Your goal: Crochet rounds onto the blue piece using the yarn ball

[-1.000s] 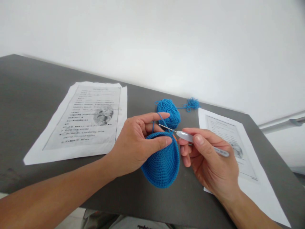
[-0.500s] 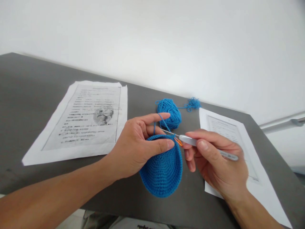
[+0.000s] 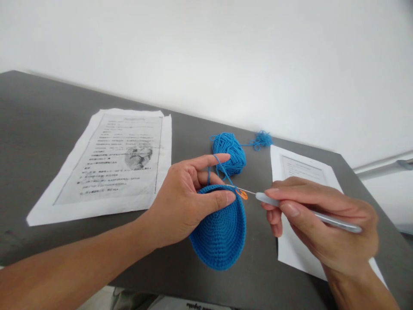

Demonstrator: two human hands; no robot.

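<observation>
My left hand (image 3: 196,193) pinches the upper edge of a round blue crochet piece (image 3: 221,239) between thumb and fingers. Working yarn loops over its raised index finger and runs down to the piece's rim. Pen-like in my right hand (image 3: 325,219) is a crochet hook (image 3: 267,199) with a pale grey handle. Its thin metal shaft reaches left to the rim, by the yarn; the tip is partly hidden there. An orange stitch marker (image 3: 241,194) hangs at the rim, just below the shaft. Behind the left fingers lies a ball of blue yarn (image 3: 230,150).
A printed sheet (image 3: 112,159) with a dark picture lies on the left of the grey table (image 3: 58,107). Another printed sheet (image 3: 300,249) is partly under my right hand. A small yarn tangle (image 3: 262,139) sits by the white wall. A metal rail (image 3: 387,170) is at the right.
My right hand has drawn the crochet hook to the right, so more of its metal shaft shows. My left hand and the crochet piece have barely moved.
</observation>
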